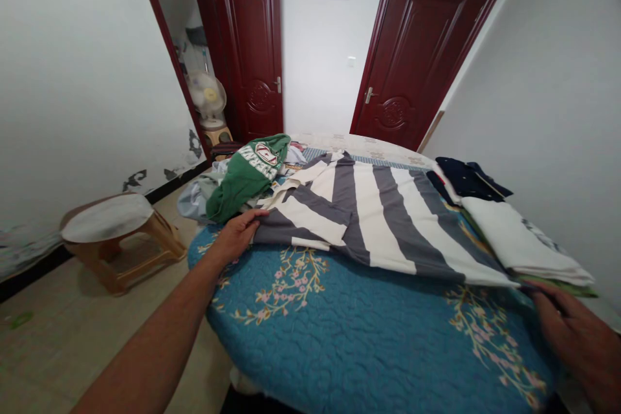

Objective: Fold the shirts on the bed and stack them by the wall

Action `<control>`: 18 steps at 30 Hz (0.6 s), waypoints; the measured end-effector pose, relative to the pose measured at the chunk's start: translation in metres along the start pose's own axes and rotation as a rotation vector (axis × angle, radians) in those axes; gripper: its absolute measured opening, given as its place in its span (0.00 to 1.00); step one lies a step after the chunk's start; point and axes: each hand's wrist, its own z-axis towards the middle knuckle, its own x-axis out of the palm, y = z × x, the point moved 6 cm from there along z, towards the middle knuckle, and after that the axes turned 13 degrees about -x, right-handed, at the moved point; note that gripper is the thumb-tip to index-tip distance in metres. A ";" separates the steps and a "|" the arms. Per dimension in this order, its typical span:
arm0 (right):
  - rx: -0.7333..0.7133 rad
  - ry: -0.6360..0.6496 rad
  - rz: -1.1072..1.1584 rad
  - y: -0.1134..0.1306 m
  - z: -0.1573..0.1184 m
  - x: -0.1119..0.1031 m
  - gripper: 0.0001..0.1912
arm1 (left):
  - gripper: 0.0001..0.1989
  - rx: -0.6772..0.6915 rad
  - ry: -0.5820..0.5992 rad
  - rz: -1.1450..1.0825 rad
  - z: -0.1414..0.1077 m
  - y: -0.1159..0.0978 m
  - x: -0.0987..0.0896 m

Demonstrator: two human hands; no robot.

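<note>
A grey and white striped shirt (383, 213) lies spread across the table, its collar end to the left and its hem to the right. One short sleeve lies over the near side of the body. My left hand (241, 231) pinches the shirt at its near left edge, by the shoulder. At the far right, my right hand (572, 326) is closed on the near corner of the hem. Between both hands the near edge of the shirt runs in a slanting line. My right fingertips are partly hidden and a little blurred.
A blue quilted cover (369, 330) with embroidered flowers covers the table. Left of the shirt sits a heap of clothes with a green garment (252, 174) on top. Folded white clothes (524, 239) and dark folded clothes (470, 179) lie right. A brown stool (121, 239) stands left.
</note>
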 end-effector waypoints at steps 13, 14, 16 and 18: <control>-0.336 0.189 0.035 0.062 -0.005 0.003 0.13 | 0.33 -0.125 0.164 0.195 0.016 0.060 -0.022; -0.326 0.185 0.056 0.061 -0.005 0.001 0.13 | 0.31 -0.099 0.149 0.233 0.017 0.066 -0.022; -0.280 0.153 0.098 0.059 -0.004 -0.004 0.14 | 0.26 -0.035 0.122 0.304 0.021 0.080 -0.022; -0.207 0.107 0.138 0.058 0.001 -0.009 0.15 | 0.24 -0.008 0.189 0.338 0.028 0.101 -0.017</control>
